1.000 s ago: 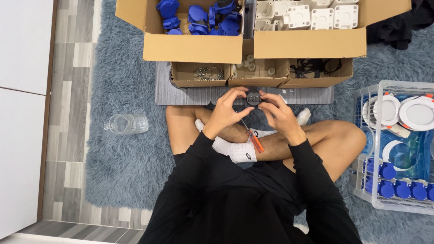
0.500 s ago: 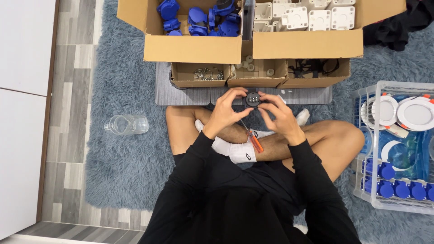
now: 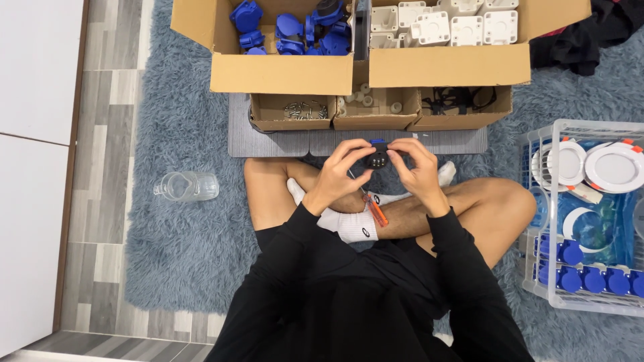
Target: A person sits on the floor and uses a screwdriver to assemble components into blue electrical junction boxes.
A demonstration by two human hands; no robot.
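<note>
Cardboard boxes [image 3: 376,110] block ahead; grey mat [image 3: 268,142] lies open.

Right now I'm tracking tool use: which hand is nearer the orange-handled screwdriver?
Left. The left hand sits just above the screwdriver, its shaft running up under that hand; the right hand is farther, up-right.

Two large brown cardboard boxes stand open side by side at the top: the left box [image 3: 282,72] holds blue parts, the right box [image 3: 448,66] white ones. Just below them, three small open cardboard trays [image 3: 379,119] sit in a row on a grey mat [image 3: 268,142].
</note>
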